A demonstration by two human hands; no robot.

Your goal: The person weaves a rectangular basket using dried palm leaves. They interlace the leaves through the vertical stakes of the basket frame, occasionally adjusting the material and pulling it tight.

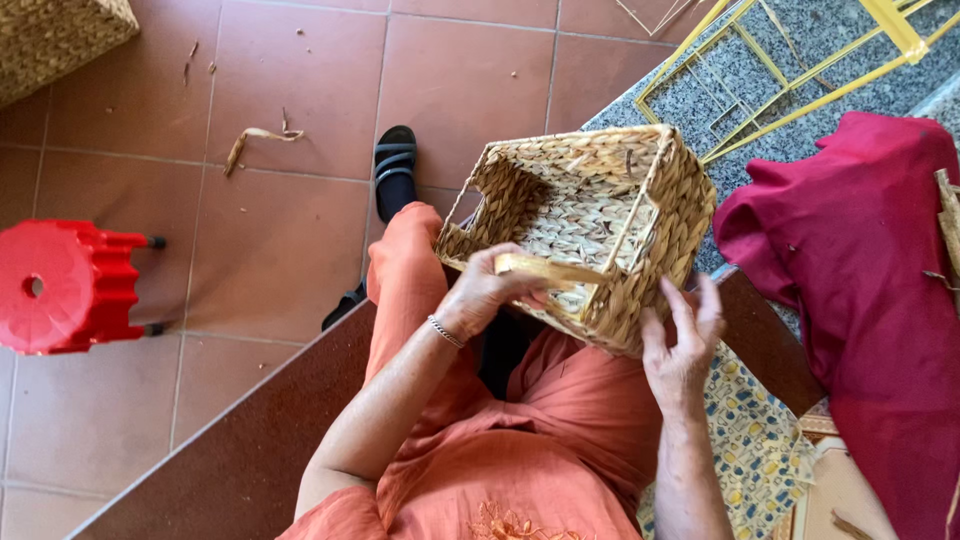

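A square woven straw basket (pixel 590 215) rests tilted on my lap, its opening turned up towards me. My left hand (pixel 487 290) grips a flat pale straw strip (pixel 555 270) that lies across the basket's near rim. My right hand (pixel 682 340) is at the basket's near right corner with its fingers spread against the woven wall. It holds nothing that I can see. I sit in orange clothes, and one foot in a black sandal (pixel 394 160) shows on the floor beyond my knee.
A red plastic stool (pixel 62 285) lies on its side on the tiled floor at the left. A yellow wire frame (pixel 770 65) sits on the stone slab beyond the basket. Red cloth (pixel 860 260) is heaped at the right. Another woven basket (pixel 55 35) is at the top left. Straw scraps (pixel 255 138) dot the floor.
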